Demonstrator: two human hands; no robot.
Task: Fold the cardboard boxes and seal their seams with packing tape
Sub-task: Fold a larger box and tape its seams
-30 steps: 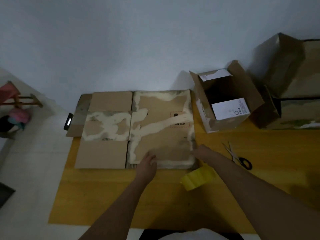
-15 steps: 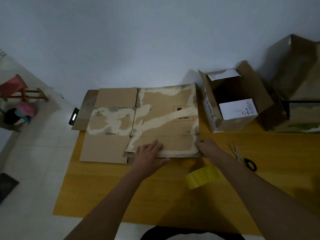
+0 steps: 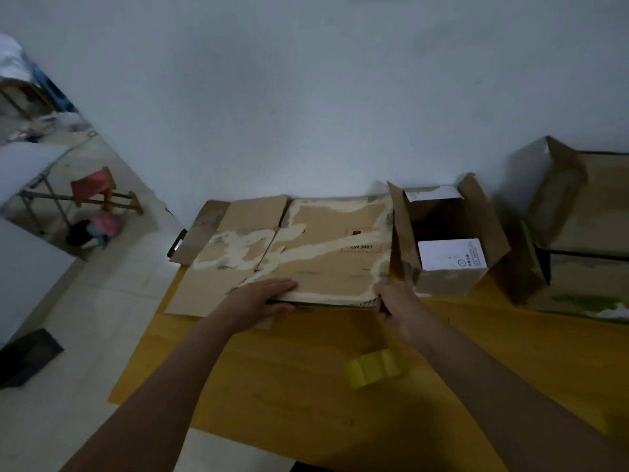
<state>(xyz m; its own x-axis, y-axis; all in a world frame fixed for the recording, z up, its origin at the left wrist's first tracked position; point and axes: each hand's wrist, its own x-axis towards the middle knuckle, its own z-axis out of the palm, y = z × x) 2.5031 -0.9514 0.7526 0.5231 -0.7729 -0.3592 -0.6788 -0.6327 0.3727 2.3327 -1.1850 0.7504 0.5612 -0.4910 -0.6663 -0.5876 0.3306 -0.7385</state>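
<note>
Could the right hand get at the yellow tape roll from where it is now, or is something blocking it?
Probably yes. The right hand grips the near right corner of the flattened box, and the tape roll lies on bare table just nearer the person, beside that forearm. Nothing lies between them; it must first let go.

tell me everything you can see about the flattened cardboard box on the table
The flattened cardboard box is brown corrugated board with pale torn patches and a red-framed "UN 3481" mark. It lies at the yellow table's far edge, flaps spread left. The left hand rests on its near edge; the right hand grips the near right corner.
</note>
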